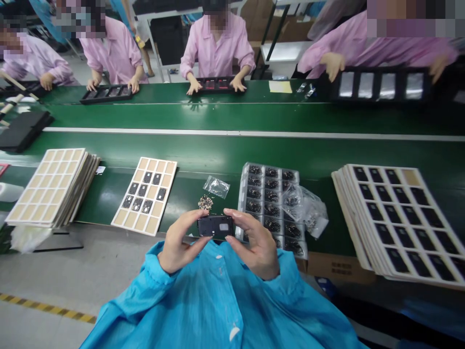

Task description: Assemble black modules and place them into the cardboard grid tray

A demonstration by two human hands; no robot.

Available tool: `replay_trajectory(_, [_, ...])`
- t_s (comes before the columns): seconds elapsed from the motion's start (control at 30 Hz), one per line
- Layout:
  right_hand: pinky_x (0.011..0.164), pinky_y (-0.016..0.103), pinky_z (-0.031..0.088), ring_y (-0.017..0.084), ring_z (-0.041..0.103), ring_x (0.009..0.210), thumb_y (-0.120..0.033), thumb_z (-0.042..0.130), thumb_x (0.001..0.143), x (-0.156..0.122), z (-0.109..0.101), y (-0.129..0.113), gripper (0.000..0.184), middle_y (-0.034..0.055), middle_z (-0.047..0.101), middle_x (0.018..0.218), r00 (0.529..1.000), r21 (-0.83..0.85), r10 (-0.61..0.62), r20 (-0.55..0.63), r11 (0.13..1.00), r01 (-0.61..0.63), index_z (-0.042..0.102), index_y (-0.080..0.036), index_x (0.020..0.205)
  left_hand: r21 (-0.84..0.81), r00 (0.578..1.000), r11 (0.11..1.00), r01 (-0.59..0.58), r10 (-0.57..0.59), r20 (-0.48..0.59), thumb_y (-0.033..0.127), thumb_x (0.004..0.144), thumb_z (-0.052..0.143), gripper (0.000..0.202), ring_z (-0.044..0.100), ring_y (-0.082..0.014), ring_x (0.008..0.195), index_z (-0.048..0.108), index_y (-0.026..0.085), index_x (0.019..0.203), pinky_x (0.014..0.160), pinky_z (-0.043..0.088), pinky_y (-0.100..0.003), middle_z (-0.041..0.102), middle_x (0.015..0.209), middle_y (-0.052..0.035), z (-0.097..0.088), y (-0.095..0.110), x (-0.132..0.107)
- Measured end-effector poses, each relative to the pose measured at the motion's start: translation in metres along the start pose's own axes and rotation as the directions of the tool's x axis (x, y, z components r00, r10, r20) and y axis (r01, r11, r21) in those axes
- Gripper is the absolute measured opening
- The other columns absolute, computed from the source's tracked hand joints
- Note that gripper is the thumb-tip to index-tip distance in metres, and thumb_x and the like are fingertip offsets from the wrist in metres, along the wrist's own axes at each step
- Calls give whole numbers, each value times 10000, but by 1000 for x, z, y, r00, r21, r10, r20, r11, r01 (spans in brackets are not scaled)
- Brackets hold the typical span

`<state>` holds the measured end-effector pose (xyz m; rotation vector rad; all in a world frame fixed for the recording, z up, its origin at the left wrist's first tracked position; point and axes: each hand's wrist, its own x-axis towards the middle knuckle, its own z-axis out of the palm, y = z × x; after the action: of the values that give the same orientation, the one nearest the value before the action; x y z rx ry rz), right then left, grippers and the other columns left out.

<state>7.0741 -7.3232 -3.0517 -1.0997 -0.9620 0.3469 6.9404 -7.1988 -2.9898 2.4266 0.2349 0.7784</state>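
Between my two hands is a small black rectangular plastic housing (209, 227) with a grey patch near its right end, held level near the bench edge. My left hand (180, 242) pinches its left end between thumb and fingers. On the opposite end my right hand (257, 242) grips it the same way. Just beyond the housing lies a heap of tiny metal parts (205, 202), and a small clear plastic bag (217, 186) is behind that. A white compartment tray (119, 218) to the left carries several black parts.
To the right stands a clear blister tray (241, 198) of dark parts, with a crumpled plastic bag (316, 213) on it. Stacked trays (345, 203) of black parts are far right; another tray stack (47, 189) is far left. Co-workers in pink (218, 48) handle black trays across the green bench (174, 116).
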Motion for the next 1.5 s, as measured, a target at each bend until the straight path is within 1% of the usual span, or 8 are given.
replay_trajectory(0.33, [944, 384, 532, 184, 583, 1158, -165, 577, 877, -2, 2, -3, 545, 30, 611, 1262, 991, 255, 134, 18, 958, -134, 401, -374, 1348, 225, 983, 958, -177, 182, -3, 134, 806, 642, 716, 629, -217, 1049, 298, 219, 1428, 874, 552, -368, 664, 1078, -133, 0, -3, 3])
replay_trajectory(0.57, [918, 467, 516, 252, 604, 1107, -640, 548, 805, 2, -3, 4, 661, 109, 543, 1341, 936, 488, 316, 154, 799, -350, 411, -313, 1363, 226, 990, 965, -131, 139, -20, 157, 804, 649, 695, 626, -203, 1037, 324, 216, 1415, 881, 536, -340, 653, 1085, -121, -1, -4, -1])
replay_trajectory(0.73, [985, 508, 461, 290, 465, 1281, -864, 309, 720, 5, -12, 13, 872, 78, 380, 1478, 912, 557, 370, 177, 726, -403, 384, -320, 1397, 301, 963, 926, 228, -169, -212, 252, 823, 626, 569, 624, -212, 1014, 410, 177, 1344, 880, 519, -353, 636, 1108, -122, 5, -77, -35])
replay_trajectory(0.87, [971, 509, 465, 279, 495, 1252, -873, 203, 728, 1, -20, 16, 885, 88, 414, 1455, 898, 627, 390, 203, 653, -425, 393, -314, 1387, 430, 804, 680, 594, -528, -274, 284, 795, 579, 526, 604, -268, 1026, 472, 80, 1267, 924, 477, -400, 628, 1092, -168, 15, -167, -71])
replay_trajectory(0.97, [959, 477, 474, 261, 540, 1201, -832, 317, 751, -7, -24, 17, 781, 78, 488, 1399, 893, 720, 407, 193, 559, -411, 484, -325, 1320, 509, 720, 553, 660, -660, -217, 267, 771, 553, 539, 588, -306, 1031, 483, 58, 1263, 926, 457, -424, 623, 1101, -183, 25, -206, -86])
replay_trajectory(1.17, [948, 444, 477, 242, 560, 1172, -782, 391, 773, -33, -33, 19, 692, 63, 536, 1355, 849, 775, 518, 108, 492, -398, 526, -342, 1290, 552, 665, 477, 684, -719, -203, 364, 779, 537, 637, 514, -393, 1109, 451, -5, 1291, 956, 393, -523, 563, 1166, -262, 39, -225, -95])
replay_trajectory(1.33, [979, 481, 444, 266, 517, 1224, -886, 239, 707, -48, -39, 16, 853, 76, 496, 1393, 789, 821, 614, -9, 456, -345, 517, -337, 1297, 606, 696, 470, 642, -688, -204, 489, 746, 506, 731, 505, -384, 1132, 446, 4, 1290, 970, 401, -495, 551, 1175, -251, 38, -236, -99])
replay_trajectory(1.5, [974, 446, 426, 274, 518, 1203, -886, 394, 655, -61, -41, 2, 847, 88, 532, 1357, 701, 907, 700, -136, 373, -196, 582, -298, 1235, 716, 700, 438, 544, -707, -100, 666, 701, 347, 866, 545, -415, 1071, 485, -3, 1233, 889, 456, -510, 580, 1087, -252, 28, -234, -92])
